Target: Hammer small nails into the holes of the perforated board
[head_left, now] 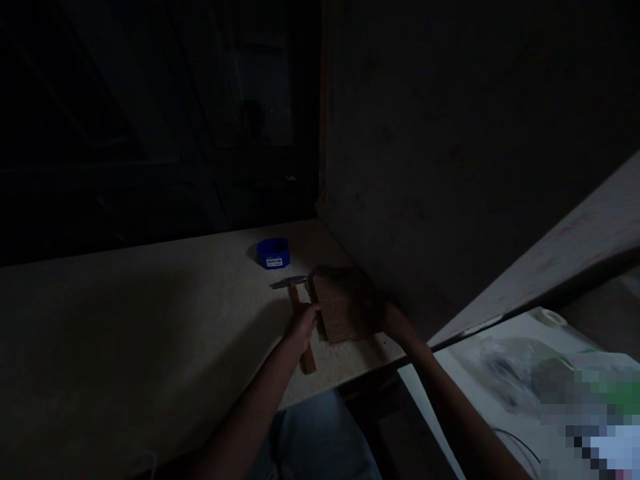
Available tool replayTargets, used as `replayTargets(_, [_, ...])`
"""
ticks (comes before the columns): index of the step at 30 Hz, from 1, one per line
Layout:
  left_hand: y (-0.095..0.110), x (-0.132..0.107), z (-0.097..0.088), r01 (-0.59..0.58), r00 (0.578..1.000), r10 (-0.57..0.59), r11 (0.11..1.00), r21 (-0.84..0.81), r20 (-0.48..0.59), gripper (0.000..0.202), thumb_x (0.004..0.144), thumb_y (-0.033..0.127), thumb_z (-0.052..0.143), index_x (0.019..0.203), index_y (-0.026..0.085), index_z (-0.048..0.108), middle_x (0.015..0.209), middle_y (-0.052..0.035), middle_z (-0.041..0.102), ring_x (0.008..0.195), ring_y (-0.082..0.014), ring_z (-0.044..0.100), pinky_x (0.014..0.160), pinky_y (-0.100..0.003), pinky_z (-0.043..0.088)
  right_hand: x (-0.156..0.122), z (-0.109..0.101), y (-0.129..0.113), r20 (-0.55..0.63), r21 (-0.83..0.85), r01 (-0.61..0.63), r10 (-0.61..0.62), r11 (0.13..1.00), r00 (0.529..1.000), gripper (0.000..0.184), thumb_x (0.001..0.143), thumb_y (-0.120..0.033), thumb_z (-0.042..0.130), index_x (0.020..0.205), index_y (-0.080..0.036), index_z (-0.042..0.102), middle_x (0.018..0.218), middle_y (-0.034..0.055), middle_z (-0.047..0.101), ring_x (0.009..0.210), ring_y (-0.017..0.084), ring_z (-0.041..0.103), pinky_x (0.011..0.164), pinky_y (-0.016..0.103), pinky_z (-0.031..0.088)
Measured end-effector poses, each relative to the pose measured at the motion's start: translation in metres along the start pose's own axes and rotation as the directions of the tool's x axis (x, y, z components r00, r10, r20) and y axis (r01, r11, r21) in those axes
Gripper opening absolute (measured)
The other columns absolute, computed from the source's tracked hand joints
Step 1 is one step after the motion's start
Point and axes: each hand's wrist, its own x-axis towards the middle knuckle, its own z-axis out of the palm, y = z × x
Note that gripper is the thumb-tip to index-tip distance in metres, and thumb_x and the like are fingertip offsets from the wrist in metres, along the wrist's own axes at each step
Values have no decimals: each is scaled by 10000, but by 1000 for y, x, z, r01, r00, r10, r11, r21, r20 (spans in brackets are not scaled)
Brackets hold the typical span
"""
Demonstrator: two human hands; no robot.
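We held both bare forearms stretched forward, hands close together. Our left hand (pixel 303 325) had its fingers loosely curled. Our right hand (pixel 373 301) sat too shadowed to read.

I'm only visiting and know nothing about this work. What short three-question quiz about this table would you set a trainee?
1. True or false: the blue tub sits farther from the person than the hammer.
2. Pick one: the right hand is on A) the blue tub, B) the brown ribbed board, C) a drinking cup.
3. Fill the gap: the left hand lies over the hammer's wooden ____.

Key: 1 true. 2 B. 3 handle.
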Motion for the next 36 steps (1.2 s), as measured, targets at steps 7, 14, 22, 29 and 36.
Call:
replayTargets(7, [10,27,13,244,970,-244,970,2,-6,133,627,208,715,697,188,603,659,-12,613,692,-189,628,643,-302,508,14,44,15,48,13,-58,58,998,997,146,820,-256,635,833,-159,744,912,233,784,967,360,744,831,404,550])
replayTargets(14, [12,21,23,180,980,-176,983,-44,95,238,585,214,799,765,174,648,749,-66,721,786,-257,711,699,-354,548,14,40,21,38,183,-130,125,974,991,247,723,-343,687,815,-127,764,822,185,786,904,354,746,730,354,551])
replayTargets(22, [37,-12,-45,-3,986,34,981,-195,160,436,537,306,849,922,137,731,907,-116,782,957,-313,725,837,-382,547,-20,43,-12,71,761,-202,231,616,970,506,590,-510,809,936,-143,763,978,127,769,907,292,705,765,363,560])
replayTargets(29, [36,-84,-189,-70,989,35,965,-254,-141,494,519,376,901,903,120,727,883,-127,786,877,-325,741,783,-403,561,-57,101,-114,334,800,-248,-63,547,940,447,616,-462,859,939,-174,749,908,57,743,847,234,672,780,344,531])
replayTargets(36, [-2,-158,-334,-137,763,-86,947,-291,-641,326,460,176,789,771,130,704,727,-61,747,664,-242,694,652,-347,532,-110,227,-227,508,774,-196,-407,601,759,276,616,-347,743,853,-206,720,937,70,772,932,272,700,878,402,535])
